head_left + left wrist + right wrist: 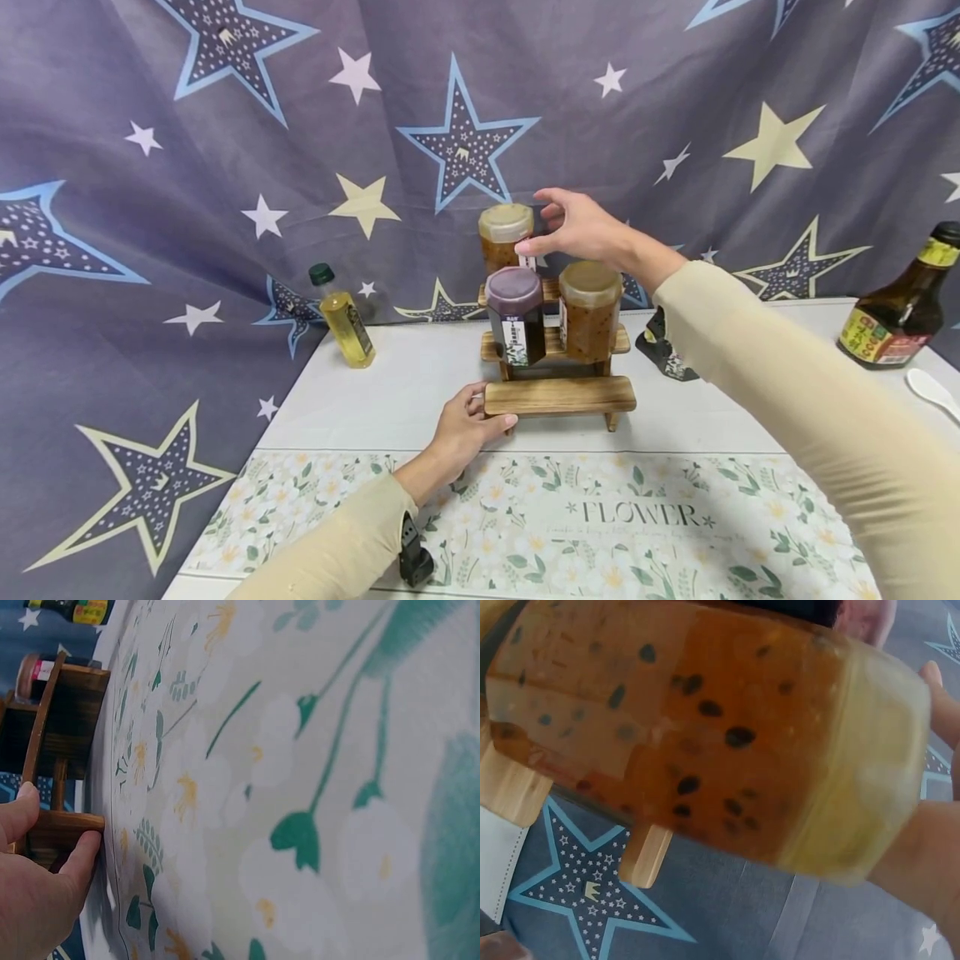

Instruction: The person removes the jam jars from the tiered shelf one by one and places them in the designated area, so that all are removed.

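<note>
the left hand (461, 429) grips the wooden rack (558, 397) while the right hand (585, 229), fingers loosely parted, is beside the rear jar (501, 240), contact unclear.

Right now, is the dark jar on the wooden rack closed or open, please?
The dark jar is closed: the head view shows a purple lid covering its top.

Lost the base of the rear jar (498, 247) behind the purple-lidded jar (517, 308), just below the fingertips of the right hand (579, 225). Could not read the tiny-printed label (515, 340) beneath those fingers. Saw the white spoon (928, 386), well right of all fingers, cropped by the head view's edge. Missed part of the left hand (36, 896), behind the fingertips, beyond the left wrist view.
</note>
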A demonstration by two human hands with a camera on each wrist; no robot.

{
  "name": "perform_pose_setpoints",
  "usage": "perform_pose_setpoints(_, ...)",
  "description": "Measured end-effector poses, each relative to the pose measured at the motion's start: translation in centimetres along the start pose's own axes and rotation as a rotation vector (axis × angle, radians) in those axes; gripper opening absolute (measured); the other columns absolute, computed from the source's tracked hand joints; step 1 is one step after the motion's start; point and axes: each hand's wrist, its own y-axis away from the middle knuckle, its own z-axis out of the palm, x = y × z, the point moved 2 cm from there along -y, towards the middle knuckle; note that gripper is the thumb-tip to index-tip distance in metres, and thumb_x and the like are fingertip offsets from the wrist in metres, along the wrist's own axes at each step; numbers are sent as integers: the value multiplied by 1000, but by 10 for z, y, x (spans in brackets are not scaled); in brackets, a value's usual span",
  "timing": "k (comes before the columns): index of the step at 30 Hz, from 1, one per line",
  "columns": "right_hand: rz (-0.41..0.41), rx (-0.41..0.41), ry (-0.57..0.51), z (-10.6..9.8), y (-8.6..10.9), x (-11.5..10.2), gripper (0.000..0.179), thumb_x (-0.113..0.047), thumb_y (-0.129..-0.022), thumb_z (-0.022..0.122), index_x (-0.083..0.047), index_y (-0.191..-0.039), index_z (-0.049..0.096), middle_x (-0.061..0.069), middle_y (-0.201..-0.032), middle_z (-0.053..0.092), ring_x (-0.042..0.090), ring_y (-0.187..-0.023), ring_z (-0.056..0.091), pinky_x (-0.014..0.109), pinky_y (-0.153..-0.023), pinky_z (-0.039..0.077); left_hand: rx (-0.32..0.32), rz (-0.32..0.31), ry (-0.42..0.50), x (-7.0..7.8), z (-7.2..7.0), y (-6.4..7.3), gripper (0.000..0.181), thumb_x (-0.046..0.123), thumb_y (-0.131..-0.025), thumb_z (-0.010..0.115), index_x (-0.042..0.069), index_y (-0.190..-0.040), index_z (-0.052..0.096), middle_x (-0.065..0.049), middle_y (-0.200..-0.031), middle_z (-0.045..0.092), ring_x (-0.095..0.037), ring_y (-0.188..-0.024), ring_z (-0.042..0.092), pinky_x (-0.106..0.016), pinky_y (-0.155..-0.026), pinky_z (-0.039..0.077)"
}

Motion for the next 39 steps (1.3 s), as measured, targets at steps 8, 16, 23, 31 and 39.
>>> perform_pose_setpoints(8, 8, -19, 62, 10, -12, -13, 95, -26, -80, 80, -3, -151, 22, 21, -139, 46, 30, -123, 50, 42, -105, 42, -13, 10, 37, 3, 1, 2, 72, 4, -83, 76, 0, -143, 37, -21, -126, 58, -29, -109, 61, -30, -86, 55)
perform_pose_setpoints(16, 22, -63, 86, 21, -23, -22, 106, -29, -76, 84, -3, -152, 14, 17, -139, 43, 27, -123, 45, 39, -108, 38, -8, 9, 27, 5, -1, 3, 73, 5, -83, 75, 0, -144, 36, -21, -127, 57, -30, -111, 60, -30, -85, 55)
perform_pose_setpoints(23, 0, 18, 117, 27, -26, -13, 90, -19, -78, 82, -5, -147, 28, 15, -133, 47, 28, -118, 48, 41, -104, 40, -7, 10, 29, 5, 0, 3, 73, 5, -83, 75, 0, -144, 35, -21, -127, 57, -30, -111, 60, -30, -85, 55)
perform_pose_setpoints(31, -34, 45, 86, 25, -26, -8, 93, -19, -74, 85, -6, -148, 32, 15, -130, 51, 27, -116, 50, 40, -102, 42, 0, 8, 13, 1, 0, 0, 71, 6, -82, 76, 0, -142, 38, -20, -125, 59, -28, -108, 61, -29, -84, 55)
perform_pose_setpoints(39, -40, 59, 27, 25, -27, -7, 93, -16, -70, 87, -6, -147, 36, 13, -122, 56, 25, -107, 54, 37, -89, 49, -6, 11, 33, 1, -1, 1, 69, 6, -82, 76, 0, -141, 39, -20, -125, 59, -28, -108, 61, -29, -84, 55)
